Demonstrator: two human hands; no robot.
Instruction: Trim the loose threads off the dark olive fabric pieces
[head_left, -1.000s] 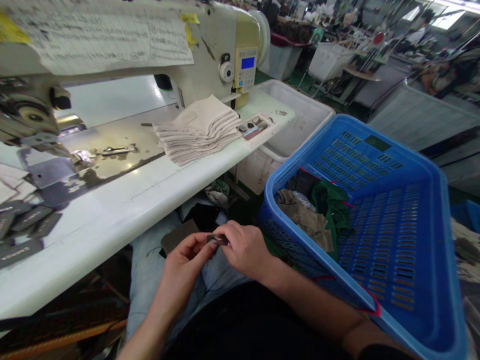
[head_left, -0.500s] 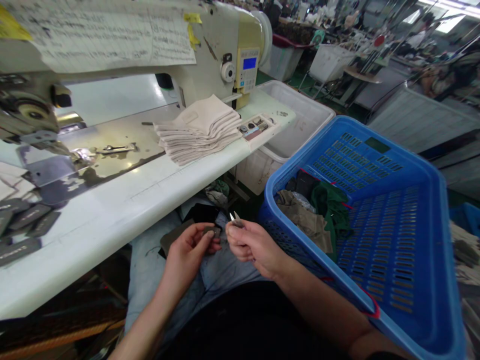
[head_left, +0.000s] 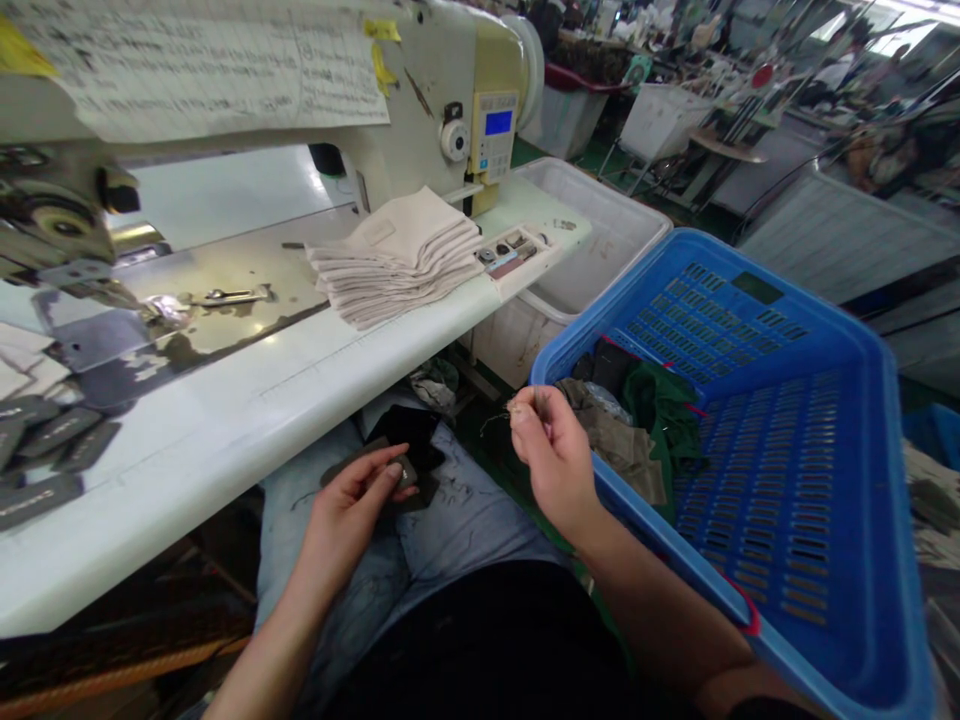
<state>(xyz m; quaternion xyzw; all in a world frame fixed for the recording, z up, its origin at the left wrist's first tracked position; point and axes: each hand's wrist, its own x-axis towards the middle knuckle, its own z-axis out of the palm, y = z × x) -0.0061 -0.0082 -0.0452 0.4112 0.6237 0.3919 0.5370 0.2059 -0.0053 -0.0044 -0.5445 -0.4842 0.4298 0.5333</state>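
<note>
Over my lap, my left hand [head_left: 360, 497] pinches a small dark grey fabric label [head_left: 406, 470] with pale lettering between thumb and fingers. More dark cloth [head_left: 341, 468] lies on my thigh beneath that hand. My right hand [head_left: 559, 460] is closed near the rim of the blue basket [head_left: 574, 350]. Loose thread ends [head_left: 491, 420] stick out from its fingertips. A bit of the thread snips [head_left: 541, 402] shows among its fingers; their blades are mostly hidden. Several similar labels [head_left: 64, 435] lie piled on the sewing table [head_left: 247, 410] at the left.
A sewing machine [head_left: 427, 90] stands behind the table edge, with a stack of beige cloth pieces [head_left: 397, 255] under its arm. Green and brown cloth [head_left: 656, 410] lies in the blue basket. Behind it is a white bin [head_left: 600, 230]. Farther back are more bins and workstations.
My right hand has moved right and up, away from the label, toward the basket. Thread ends now show at its fingertips, and the snip blades no longer point out. My left hand shifted slightly left.
</note>
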